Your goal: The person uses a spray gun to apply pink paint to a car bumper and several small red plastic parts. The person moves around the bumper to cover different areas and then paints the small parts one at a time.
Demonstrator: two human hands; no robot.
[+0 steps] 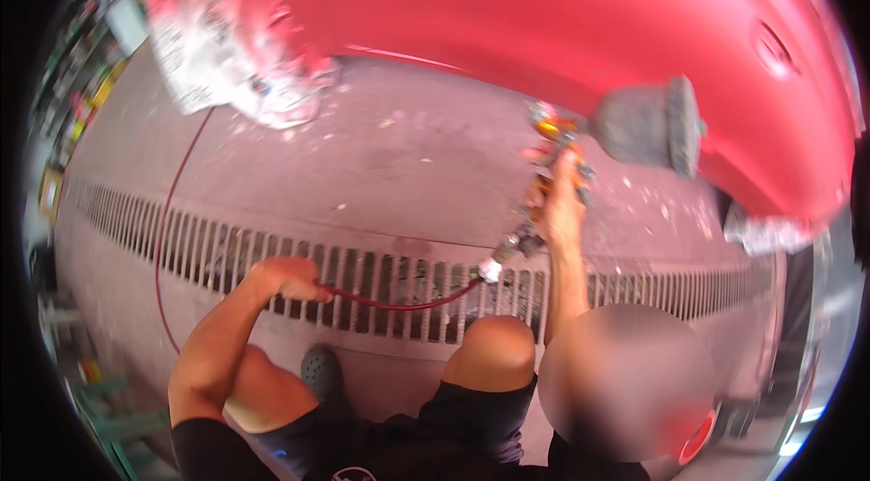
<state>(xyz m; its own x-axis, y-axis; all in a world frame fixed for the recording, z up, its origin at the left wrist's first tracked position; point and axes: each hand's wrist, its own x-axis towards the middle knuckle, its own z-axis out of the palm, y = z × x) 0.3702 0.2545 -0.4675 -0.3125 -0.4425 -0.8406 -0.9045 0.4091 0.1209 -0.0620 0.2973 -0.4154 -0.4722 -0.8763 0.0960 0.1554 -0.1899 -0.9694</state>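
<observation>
My right hand [564, 200] is closed round the grip of a paint spray gun [555, 129], orange and metallic. Its grey cup [639, 128] lies tilted sideways, out to the right, in front of the red car body panel [507, 10]. From the fitting below the grip a dark red air hose [408, 305] sags across to my left hand [292, 279], whose fingers are wrapped round it. The gun is held close to the panel's lower edge; whether spray is coming out I cannot tell.
White sheeting with red overspray [245, 55] covers the wheel at left; more wrapping [766, 232] hangs at right. A slotted floor drain grate [417, 277] runs across before my knees. The hose [163, 227] also trails over the floor at left. A blurred round shape [625, 381] hides the lower right.
</observation>
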